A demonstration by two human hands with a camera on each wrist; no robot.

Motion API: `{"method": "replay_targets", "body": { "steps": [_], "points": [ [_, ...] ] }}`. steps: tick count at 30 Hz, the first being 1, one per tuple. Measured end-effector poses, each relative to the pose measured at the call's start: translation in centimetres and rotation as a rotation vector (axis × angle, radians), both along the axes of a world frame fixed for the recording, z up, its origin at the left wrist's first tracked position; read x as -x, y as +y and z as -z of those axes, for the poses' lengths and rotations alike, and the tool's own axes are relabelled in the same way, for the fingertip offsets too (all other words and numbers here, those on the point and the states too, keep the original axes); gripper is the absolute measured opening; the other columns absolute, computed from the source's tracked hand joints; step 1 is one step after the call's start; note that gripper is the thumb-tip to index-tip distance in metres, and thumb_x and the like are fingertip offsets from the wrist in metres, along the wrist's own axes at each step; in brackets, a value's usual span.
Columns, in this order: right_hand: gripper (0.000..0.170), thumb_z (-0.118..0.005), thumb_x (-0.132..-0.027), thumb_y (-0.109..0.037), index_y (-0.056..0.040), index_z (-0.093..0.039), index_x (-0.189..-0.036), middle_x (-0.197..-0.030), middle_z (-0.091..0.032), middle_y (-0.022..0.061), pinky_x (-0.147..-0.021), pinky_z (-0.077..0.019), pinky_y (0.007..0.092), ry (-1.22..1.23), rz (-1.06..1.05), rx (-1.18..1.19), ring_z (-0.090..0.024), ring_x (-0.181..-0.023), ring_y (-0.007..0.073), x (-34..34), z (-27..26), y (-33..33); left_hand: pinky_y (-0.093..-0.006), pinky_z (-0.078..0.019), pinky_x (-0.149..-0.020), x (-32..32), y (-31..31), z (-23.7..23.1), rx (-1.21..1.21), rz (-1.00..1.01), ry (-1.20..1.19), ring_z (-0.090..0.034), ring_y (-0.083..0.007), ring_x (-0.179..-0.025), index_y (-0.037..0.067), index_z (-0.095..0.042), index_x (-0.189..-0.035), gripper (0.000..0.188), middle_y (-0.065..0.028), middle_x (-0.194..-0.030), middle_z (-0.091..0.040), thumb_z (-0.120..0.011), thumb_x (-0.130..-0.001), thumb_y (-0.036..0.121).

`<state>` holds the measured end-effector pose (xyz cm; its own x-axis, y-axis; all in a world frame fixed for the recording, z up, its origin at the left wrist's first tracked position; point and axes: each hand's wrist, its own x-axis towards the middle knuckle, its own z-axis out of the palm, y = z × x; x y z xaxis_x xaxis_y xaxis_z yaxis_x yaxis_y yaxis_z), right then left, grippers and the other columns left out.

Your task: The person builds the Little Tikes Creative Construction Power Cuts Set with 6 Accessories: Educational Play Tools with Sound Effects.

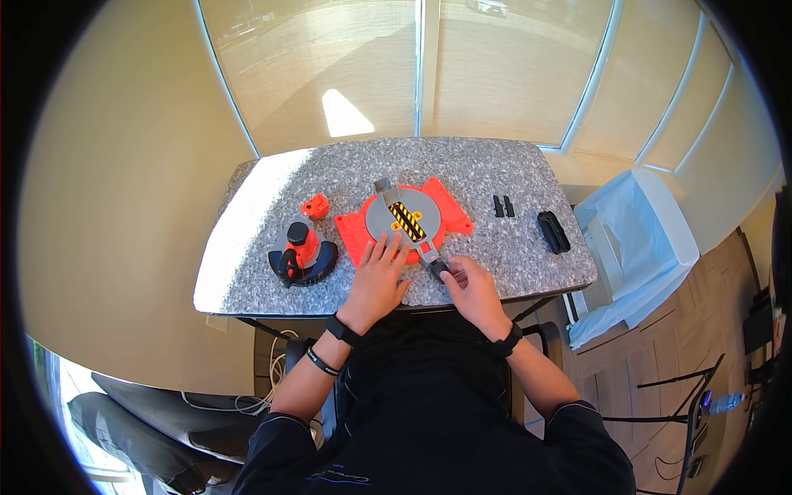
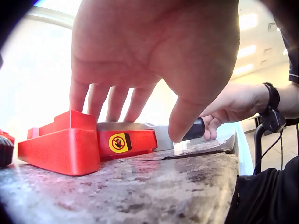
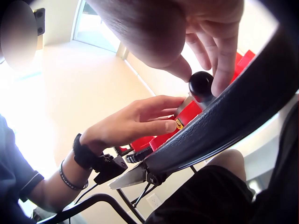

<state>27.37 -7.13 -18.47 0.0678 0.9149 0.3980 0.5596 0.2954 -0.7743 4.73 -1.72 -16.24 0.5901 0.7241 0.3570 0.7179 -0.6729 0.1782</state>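
Observation:
A red toy miter-saw base (image 1: 446,205) with a grey round turntable (image 1: 381,219) lies on the speckled table. A strip with black and yellow stripes (image 1: 406,221) runs across the turntable. My left hand (image 1: 380,276) rests its extended fingertips on the turntable's near left edge, palm raised and thumb apart. With thumb and fingers, my right hand (image 1: 474,290) pinches the black handle (image 3: 202,84) that juts from the turntable toward me. A yellow no-hand sticker (image 2: 118,143) shows on the base's side in the left wrist view.
Left of the base stand a red and black toy saw head (image 1: 304,252) and a small red part (image 1: 314,207). Two black clip-like pieces (image 1: 503,206) and a black oblong part (image 1: 553,233) lie at right. A bin lined in light blue (image 1: 652,247) stands beside the granite-patterned table (image 1: 511,165).

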Motion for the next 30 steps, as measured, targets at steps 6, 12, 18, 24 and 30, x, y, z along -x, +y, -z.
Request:
{"method": "replay_targets", "body": {
  "steps": [6,12,18,24,30],
  "points": [
    [0.019,-0.072,-0.096,-0.010,0.0015,-0.065,-0.109,-0.087,-0.073,0.0181,-0.067,-0.0595,0.0365,0.002,-0.028,-0.010,-0.075,-0.074,0.0271,-0.10,-0.58,-0.04,-0.0543,-0.0340,-0.122,0.03,0.00,0.11,-0.008,0.000,0.005,-0.040,-0.0434,-0.148,0.000,-0.052,-0.148,0.068,-0.0207,-0.160,-0.044,-0.077,-0.089,0.025],
    [0.019,-0.074,-0.095,-0.011,0.0017,-0.066,-0.107,-0.086,-0.074,0.0175,-0.067,-0.0596,0.0354,0.028,-0.020,0.011,-0.074,-0.071,0.0261,-0.02,-0.17,0.18,-0.0544,-0.0340,-0.122,0.00,0.02,0.19,-0.010,0.000,0.005,-0.040,-0.0435,-0.148,0.000,-0.052,-0.148,0.069,-0.0211,-0.160,-0.044,-0.077,-0.089,0.025],
    [0.028,-0.079,-0.092,-0.011,0.0017,-0.066,-0.113,-0.094,-0.076,0.0153,-0.071,-0.0618,0.0328,0.040,-0.046,0.113,-0.077,-0.078,0.0220,0.05,-1.04,0.14,-0.0548,-0.0346,-0.121,-0.11,-0.04,-0.21,0.001,-0.001,0.000,-0.040,-0.0441,-0.148,-0.001,-0.052,-0.148,0.069,-0.0216,-0.159,-0.045,-0.078,-0.088,0.023],
    [0.041,-0.087,-0.084,-0.009,-0.0004,-0.065,-0.118,-0.101,-0.072,0.0134,-0.069,-0.0611,0.0309,0.002,-0.076,0.077,-0.074,-0.076,0.0190,-0.17,-0.58,0.38,-0.0549,-0.0360,-0.120,-0.15,0.08,-0.47,0.005,0.005,-0.001,-0.042,-0.0447,-0.146,-0.001,-0.053,-0.146,0.068,-0.0218,-0.156,-0.047,-0.078,-0.088,0.023],
    [0.043,-0.088,-0.082,-0.009,-0.0015,-0.065,-0.118,-0.099,-0.067,0.0116,-0.068,-0.0604,0.0300,-0.051,-0.069,0.057,-0.071,-0.075,0.0181,-0.15,-0.81,0.46,-0.0542,-0.0368,-0.120,-0.14,0.17,-0.80,0.013,0.008,0.007,-0.043,-0.0443,-0.145,0.000,-0.054,-0.145,0.067,-0.0216,-0.156,-0.048,-0.078,-0.088,0.023]
  ]
}}
